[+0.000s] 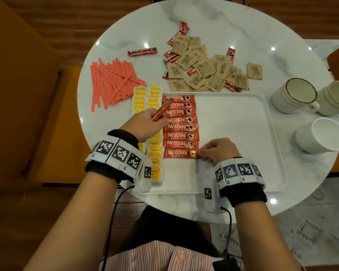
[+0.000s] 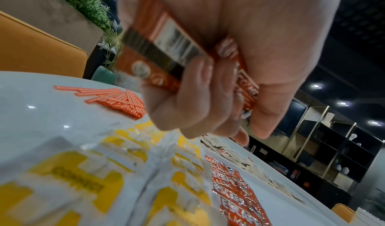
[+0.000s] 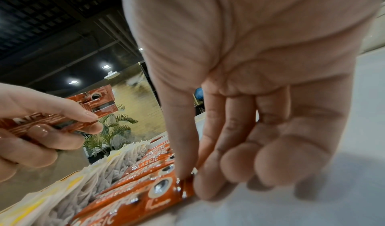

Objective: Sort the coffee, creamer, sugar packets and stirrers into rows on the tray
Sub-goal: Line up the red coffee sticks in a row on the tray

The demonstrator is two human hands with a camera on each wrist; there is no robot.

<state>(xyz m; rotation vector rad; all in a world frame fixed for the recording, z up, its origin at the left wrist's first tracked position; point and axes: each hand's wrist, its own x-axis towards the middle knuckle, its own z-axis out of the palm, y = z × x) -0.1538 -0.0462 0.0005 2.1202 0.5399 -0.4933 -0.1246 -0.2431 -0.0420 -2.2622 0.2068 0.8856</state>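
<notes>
Head view, reading across from the tray (image 1: 243, 184) as my landmark: off its far-left corner the stirrers (image 1: 114, 83) lie in a loose fan on the table, not yet sorted. Along the tray's left edge the creamer packets (image 1: 154, 153) run in two columns. Over them my left hand (image 1: 145, 124) has its fingers clamped round a small bundle of coffee sticks (image 1: 160, 112), kept as a ready supply, I judge, so the row can grow without reaching back to the pile. Just right of the creamer the coffee row (image 1: 179, 127) stacks down the tray, labels up. At its nearest stick (image 1: 179, 153) my right hand (image 1: 218, 151) pinches the end between thumb and forefinger (squaring it to its neighbours, I think). Beyond the tray's far edge the sugar packets (image 1: 207, 69) sit heaped with stray coffee sticks.
</notes>
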